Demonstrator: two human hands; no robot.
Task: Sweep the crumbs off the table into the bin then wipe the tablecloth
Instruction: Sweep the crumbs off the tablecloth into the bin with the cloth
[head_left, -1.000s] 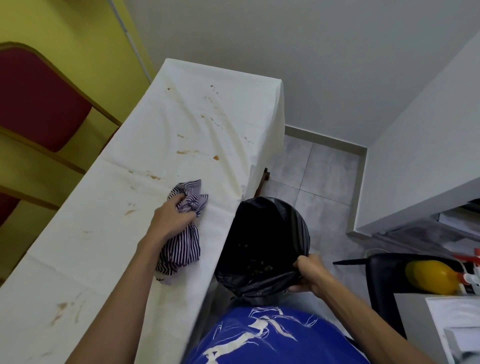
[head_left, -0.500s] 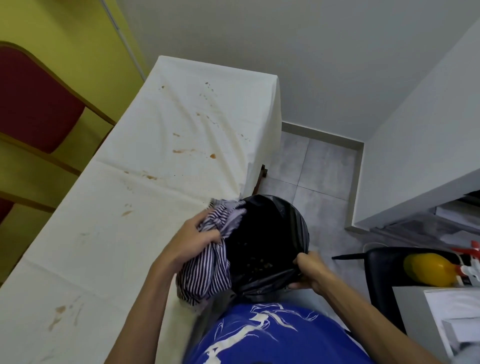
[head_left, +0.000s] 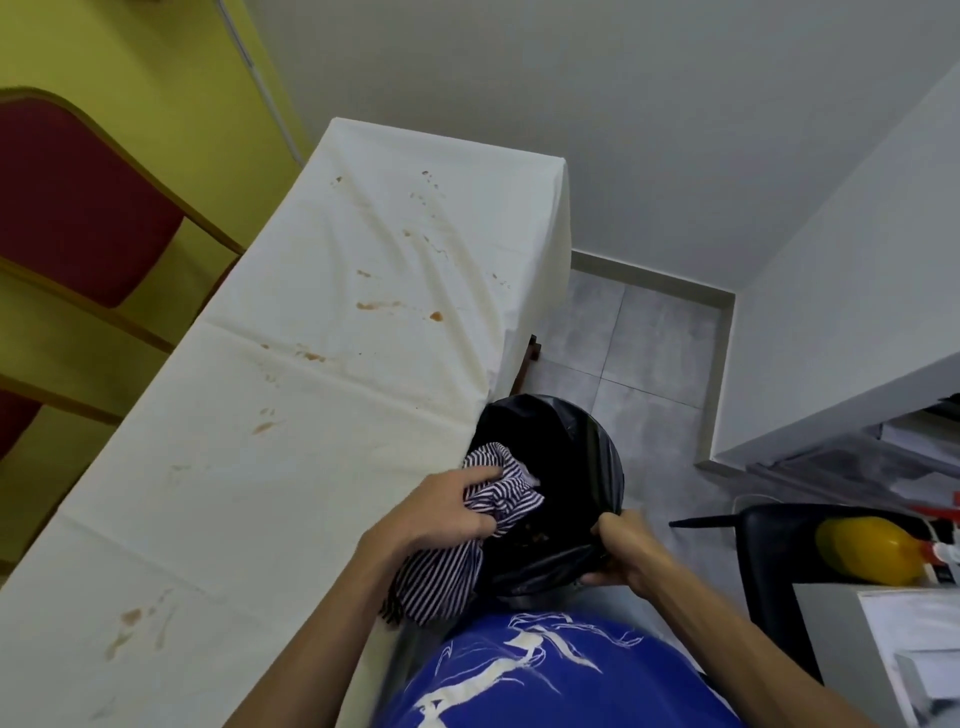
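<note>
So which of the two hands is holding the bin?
The right hand: it grips the near rim of the black-lined bin. The left hand grips the striped cloth instead.

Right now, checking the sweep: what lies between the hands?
Head view: the open bin, between left hand gripping the striped cloth and right hand.

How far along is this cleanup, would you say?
Done: some crumbs lie in the bin. In hand: the left hand holds the cloth at the bin's mouth while the right hand grips its rim. Left: wiping; brown stains dot the tablecloth.
</note>
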